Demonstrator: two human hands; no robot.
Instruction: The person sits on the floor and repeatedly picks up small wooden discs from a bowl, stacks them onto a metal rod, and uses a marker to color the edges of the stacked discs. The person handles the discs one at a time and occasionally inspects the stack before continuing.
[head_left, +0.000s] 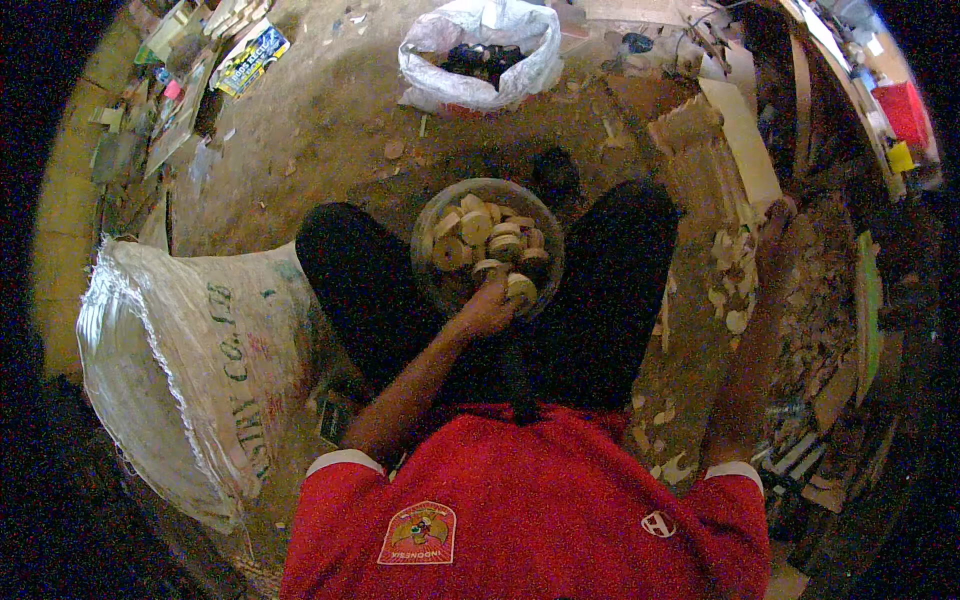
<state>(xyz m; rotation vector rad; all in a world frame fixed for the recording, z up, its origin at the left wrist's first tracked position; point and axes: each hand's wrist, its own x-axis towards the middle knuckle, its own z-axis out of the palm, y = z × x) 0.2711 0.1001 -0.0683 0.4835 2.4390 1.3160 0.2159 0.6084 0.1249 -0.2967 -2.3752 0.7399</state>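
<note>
Clear round plastic tub (pixel 436 284) w/ pale round wooden discs (pixel 475 227) inside. L hand (pixel 488 306) at tub's near side, fingers curled by discs; can't tell if gripping one. R hand (pixel 780 212) well to tub's R, near long pale flat board (pixel 740 148); grip unclear. Open white woven sack (pixel 419 62) w/ dark pieces (pixel 480 62) beyond tub; off-white woven sack (pixel 185 350) w/ green print, tub's L.

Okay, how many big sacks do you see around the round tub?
2: a white sack beyond the tub of wooden discs, and a larger pale sack to the tub's left. Others may be hidden near the dark edges.
</note>
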